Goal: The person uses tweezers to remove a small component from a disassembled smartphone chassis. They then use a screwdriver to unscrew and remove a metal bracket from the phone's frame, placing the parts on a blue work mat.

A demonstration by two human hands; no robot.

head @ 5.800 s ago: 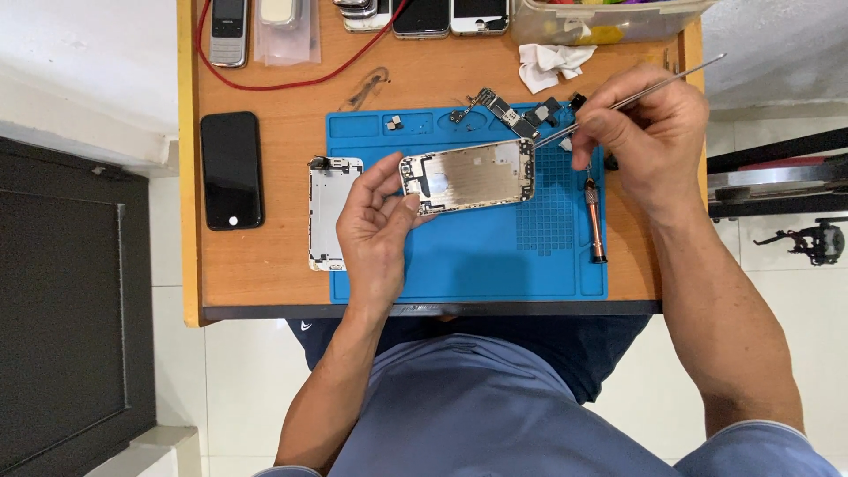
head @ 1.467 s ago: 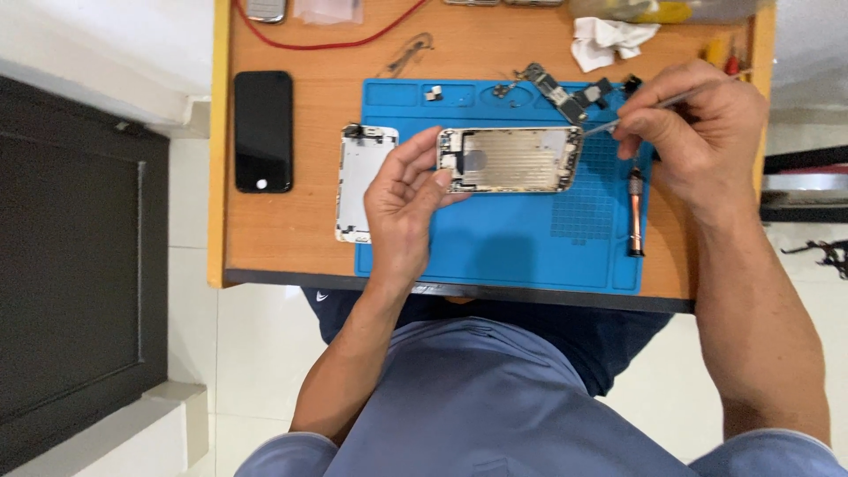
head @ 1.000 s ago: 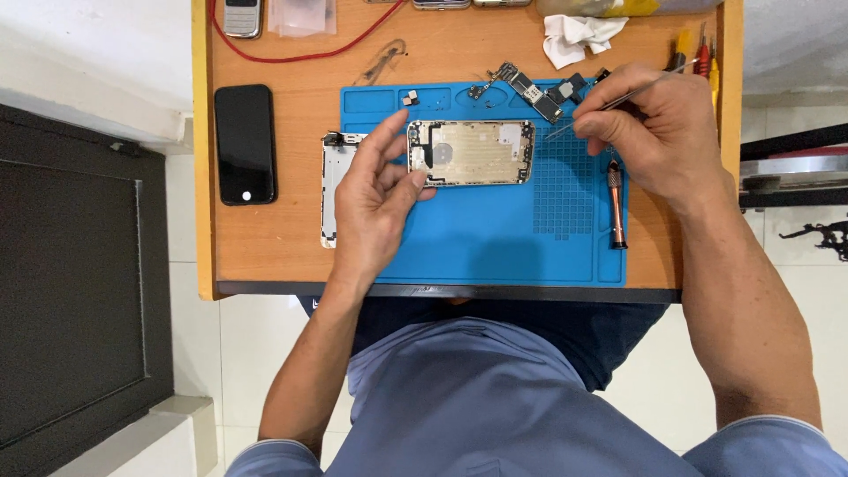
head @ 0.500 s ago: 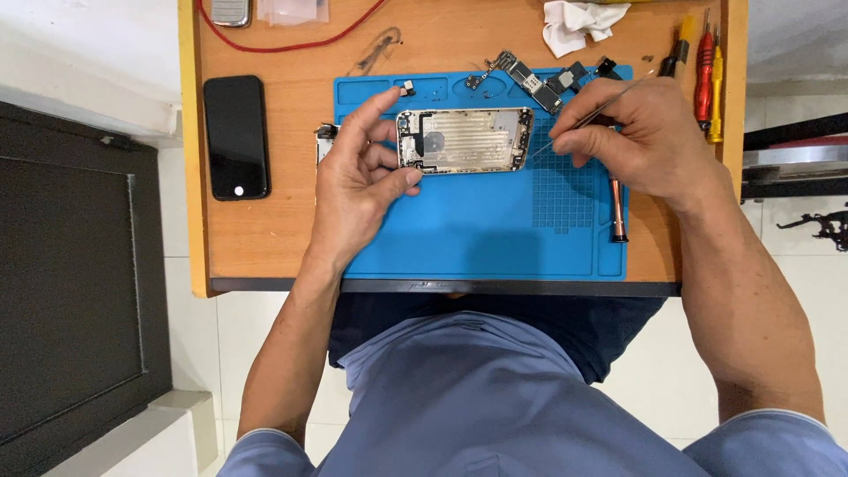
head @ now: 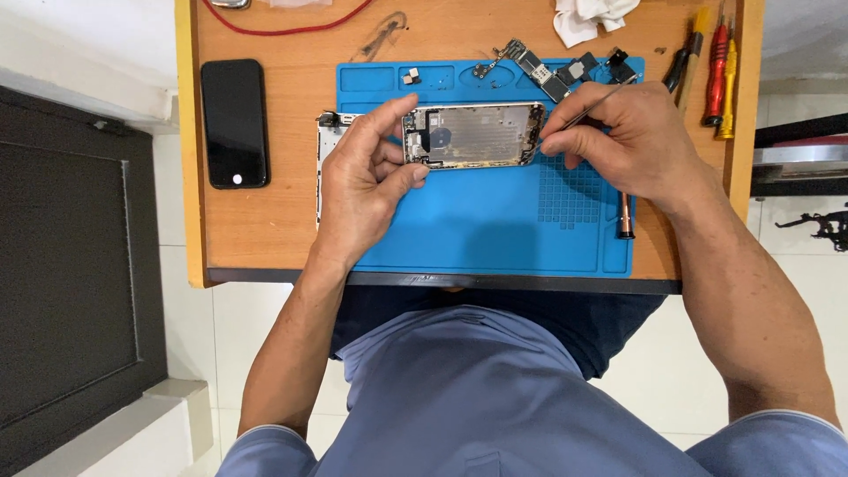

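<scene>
An opened silver phone housing point(head: 475, 135) lies on the blue work mat point(head: 477, 221), inner side up. My left hand point(head: 367, 181) grips its left end between thumb and fingers. My right hand point(head: 632, 141) pinches thin metal tweezers point(head: 590, 104), whose tip touches the housing's right end. A white phone screen part point(head: 325, 141) lies partly hidden under my left hand at the mat's left edge.
A black phone point(head: 234, 123) lies on the wooden table point(head: 265, 221) at left. Circuit boards point(head: 552, 71) and small parts sit at the mat's top. A screwdriver point(head: 624, 216) lies on the mat's right. Red and yellow tools point(head: 720, 66), a white cloth point(head: 587, 18) and a red cable point(head: 291, 26) sit near the back.
My right hand has moved left and brought the tweezers' tip to the housing's right end. My left hand keeps its hold on the housing's left end.
</scene>
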